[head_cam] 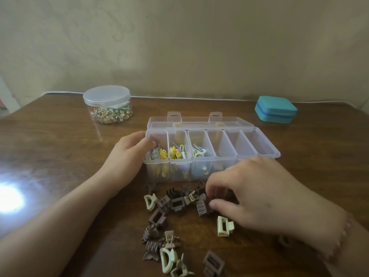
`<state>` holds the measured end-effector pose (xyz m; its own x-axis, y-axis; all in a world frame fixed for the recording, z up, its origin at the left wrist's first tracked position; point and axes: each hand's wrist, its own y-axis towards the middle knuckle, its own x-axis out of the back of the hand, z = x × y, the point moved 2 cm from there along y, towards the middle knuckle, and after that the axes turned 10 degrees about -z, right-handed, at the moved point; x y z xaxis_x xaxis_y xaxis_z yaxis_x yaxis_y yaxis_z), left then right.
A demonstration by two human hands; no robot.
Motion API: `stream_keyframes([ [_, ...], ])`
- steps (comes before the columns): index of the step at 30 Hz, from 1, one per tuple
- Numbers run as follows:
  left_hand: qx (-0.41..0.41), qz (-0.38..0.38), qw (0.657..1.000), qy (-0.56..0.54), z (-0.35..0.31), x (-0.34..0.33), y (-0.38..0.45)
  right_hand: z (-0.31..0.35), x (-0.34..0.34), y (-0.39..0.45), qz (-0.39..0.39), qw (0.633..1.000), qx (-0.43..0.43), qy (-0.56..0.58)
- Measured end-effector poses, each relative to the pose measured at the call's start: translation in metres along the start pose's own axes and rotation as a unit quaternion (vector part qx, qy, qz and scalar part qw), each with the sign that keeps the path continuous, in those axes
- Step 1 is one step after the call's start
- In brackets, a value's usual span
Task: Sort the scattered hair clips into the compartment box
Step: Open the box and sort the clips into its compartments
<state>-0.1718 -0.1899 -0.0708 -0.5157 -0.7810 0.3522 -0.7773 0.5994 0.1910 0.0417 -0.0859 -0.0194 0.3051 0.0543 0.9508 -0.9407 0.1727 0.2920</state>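
From the head view, the compartment box (211, 148) stands open on the bench (60, 156), its three leftmost compartments holding small coloured clips and the three on the right bare. The left hand (127, 156) rests against the box's left end, fingers curled over the rim. The right hand (257, 194) reaches into the scattered hair clips (175, 220) in front of the box, fingertips closing around a brown one. Judging by that pile, most of the sorting remains.
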Motion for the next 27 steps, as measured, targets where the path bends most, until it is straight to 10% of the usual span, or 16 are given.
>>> stream_keyframes([
  [9,-0.004,0.003,1.0,0.002,0.001,0.0,0.001,-0.004,0.003,0.0,0.026,0.999,0.018,0.003],
  [16,-0.004,0.009,1.0,-0.002,0.001,0.0,0.001,-0.031,0.016,0.004,-0.249,0.959,-0.093,0.099],
  [27,-0.002,0.003,1.0,-0.003,0.002,0.0,0.002,-0.013,0.009,0.004,-0.196,0.977,0.009,0.085],
])
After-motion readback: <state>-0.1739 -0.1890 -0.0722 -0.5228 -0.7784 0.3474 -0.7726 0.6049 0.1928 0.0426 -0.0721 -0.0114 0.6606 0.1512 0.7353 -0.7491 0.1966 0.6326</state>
